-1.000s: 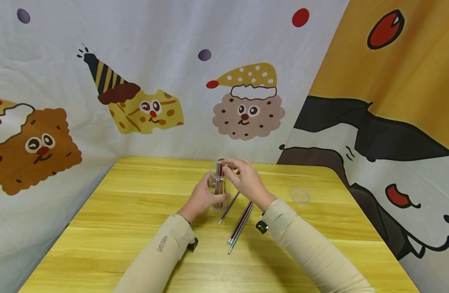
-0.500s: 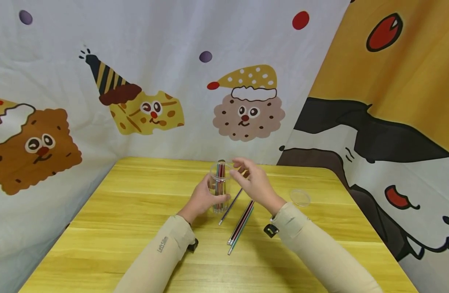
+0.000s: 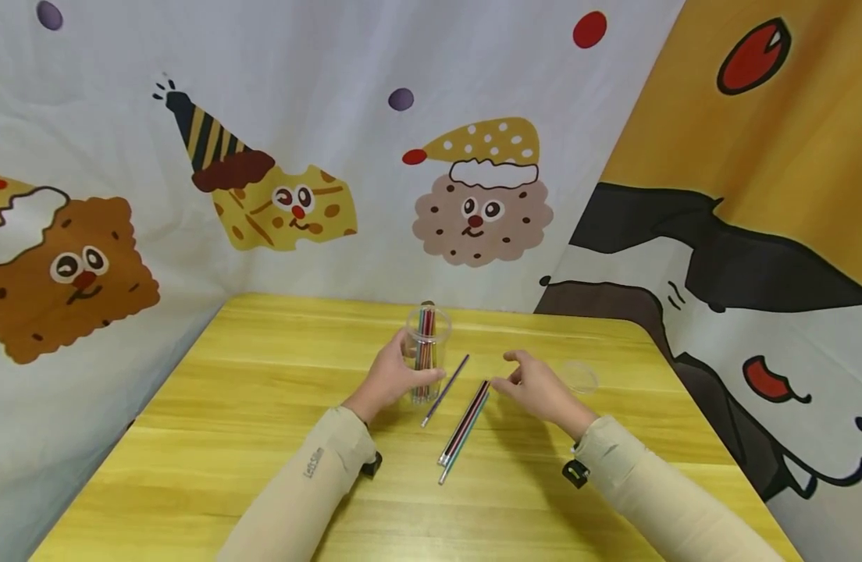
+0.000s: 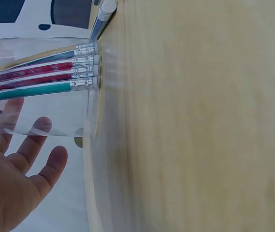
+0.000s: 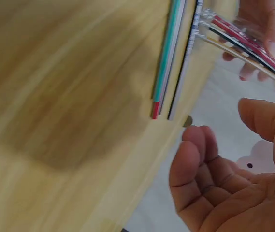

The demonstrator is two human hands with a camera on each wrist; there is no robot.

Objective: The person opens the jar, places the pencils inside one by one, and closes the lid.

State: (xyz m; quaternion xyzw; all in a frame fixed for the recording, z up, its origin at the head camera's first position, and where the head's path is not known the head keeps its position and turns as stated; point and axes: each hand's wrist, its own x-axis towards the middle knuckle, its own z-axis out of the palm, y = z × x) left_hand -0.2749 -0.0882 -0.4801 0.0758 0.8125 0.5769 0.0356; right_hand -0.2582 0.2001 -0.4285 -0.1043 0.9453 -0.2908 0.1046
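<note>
On the table stands a clear plastic jar (image 3: 439, 351) holding several pencils (image 3: 424, 355), their eraser ends at the bottom. My left hand (image 3: 385, 378) grips the jar from its left side, thumb across the front. The left wrist view shows the silver ferrules of the jar pencils (image 4: 45, 72) through the wall. Right of the jar lies a single blue-purple pencil (image 3: 447, 390). A small group of dark, red and teal pencils (image 3: 464, 425) lies closer to me. My right hand (image 3: 543, 390) hovers beside their far ends, fingers bent loosely, with nothing in its grasp.
A clear round lid (image 3: 580, 377) lies flat on the wooden table (image 3: 262, 437), beyond my right hand. Behind the table's far edge hangs a cartoon-printed curtain (image 3: 375, 273).
My right hand has moved from the jar's mouth right and down toward the loose pencils. The left hand keeps its grip on the jar in the same place.
</note>
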